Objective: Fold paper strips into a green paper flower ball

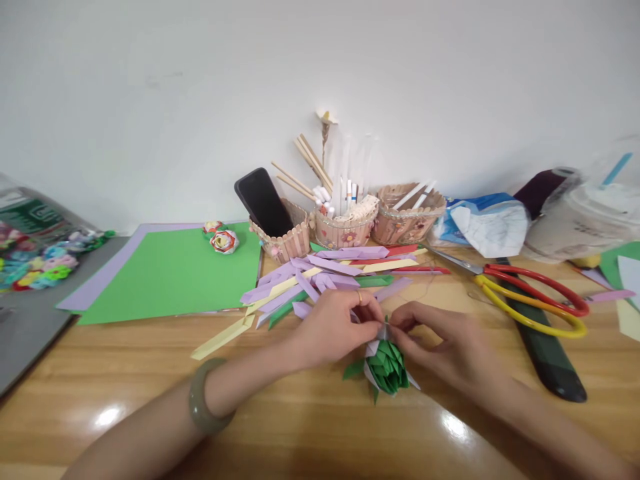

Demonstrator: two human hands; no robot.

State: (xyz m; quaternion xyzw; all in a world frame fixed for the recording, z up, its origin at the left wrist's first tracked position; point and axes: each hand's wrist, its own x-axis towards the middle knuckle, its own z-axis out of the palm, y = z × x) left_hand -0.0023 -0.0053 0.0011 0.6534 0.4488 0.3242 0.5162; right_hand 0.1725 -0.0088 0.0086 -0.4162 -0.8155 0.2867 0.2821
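Observation:
My left hand, with a ring and a bangle, pinches the top of a folded green paper flower. From the right, my right hand pinches the same top end, its fingertips almost meeting the left ones. Green folds overlap round the flower's body, and white and green strip ends stick out at its sides and below. What exactly lies between the fingertips is partly hidden. Just beyond my hands lies a heap of purple, yellow, green and red paper strips.
Scissors with red and yellow handles rest across a dark flat object at right. Behind stand craft-stick baskets, one holding a phone. Green paper sheets, a laptop edge and a plastic cup flank them.

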